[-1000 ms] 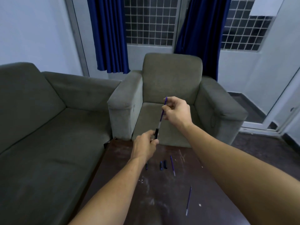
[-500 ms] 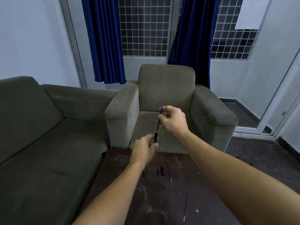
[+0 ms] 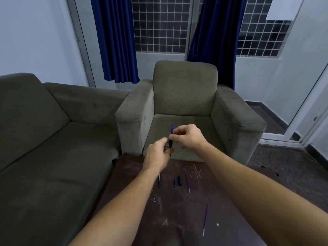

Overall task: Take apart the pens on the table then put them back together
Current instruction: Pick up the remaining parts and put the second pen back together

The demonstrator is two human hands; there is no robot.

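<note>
Right hand (image 3: pixel 188 137), pinched shut on blue refill (image 3: pixel 172 128), long axis 12-to-6. Left hand (image 3: pixel 157 153) at 7 o'clock, closed round black barrel (image 3: pixel 170 143), touching. Spare parts lying on table (image 3: pixel 230 201).

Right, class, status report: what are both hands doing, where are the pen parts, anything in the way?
Left hand grips dark barrel. Right hand pinches blue refill. Loose parts on table. Nothing in the way.

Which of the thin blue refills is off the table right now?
The refill pinched in the right hand, standing nearly upright with its lower end in the black barrel at the left hand. The other two refills lie flat on the table.
</note>
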